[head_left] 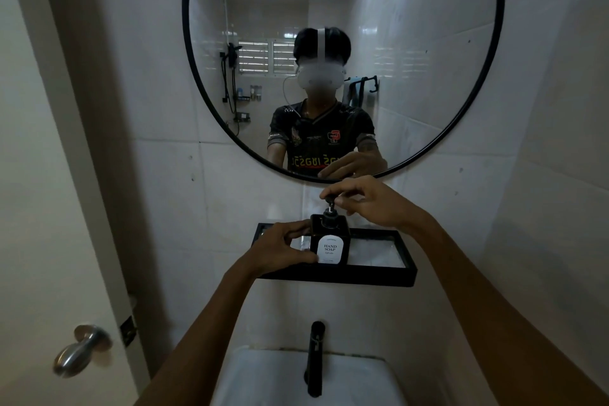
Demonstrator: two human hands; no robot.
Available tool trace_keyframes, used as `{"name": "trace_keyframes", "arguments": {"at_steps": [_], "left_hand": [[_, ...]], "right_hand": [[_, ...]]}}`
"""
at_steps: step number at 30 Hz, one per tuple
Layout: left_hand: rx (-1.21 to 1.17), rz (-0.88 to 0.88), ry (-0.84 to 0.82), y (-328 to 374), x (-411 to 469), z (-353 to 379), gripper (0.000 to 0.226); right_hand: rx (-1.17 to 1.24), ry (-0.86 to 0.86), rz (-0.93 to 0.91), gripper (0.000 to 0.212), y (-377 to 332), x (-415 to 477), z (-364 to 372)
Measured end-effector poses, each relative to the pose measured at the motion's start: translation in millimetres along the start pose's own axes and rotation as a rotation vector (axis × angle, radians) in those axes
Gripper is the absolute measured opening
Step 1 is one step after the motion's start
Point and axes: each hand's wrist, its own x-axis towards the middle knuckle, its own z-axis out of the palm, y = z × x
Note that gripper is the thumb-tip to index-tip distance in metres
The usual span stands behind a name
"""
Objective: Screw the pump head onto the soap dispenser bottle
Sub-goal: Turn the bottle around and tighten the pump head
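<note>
The bottle is standing upright on the shelf, the left hand gripping its side. The right hand is pinching the pump, already seated in the neck (how far threaded, I cannot tell). Final tightening is probably remaining.

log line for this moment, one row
left hand steadies soap bottle | right hand grips pump head | bottle on shelf
</note>
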Motion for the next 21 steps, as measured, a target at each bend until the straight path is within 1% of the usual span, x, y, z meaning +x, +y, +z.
{"name": "trace_keyframes", "arguments": {"at_steps": [9,21], "left_hand": [[0.009,0.007,0.004,-0.9,-0.6,-0.4,0.079],[0.017,-0.007,0.006,0.2,-0.6,-0.2,0.082]], "right_hand": [[0.011,0.035,0.017,0.026,3.4,0.0,-0.8],[-0.007,0.028,0.02,0.024,4.9,2.1,-1.9]]}}
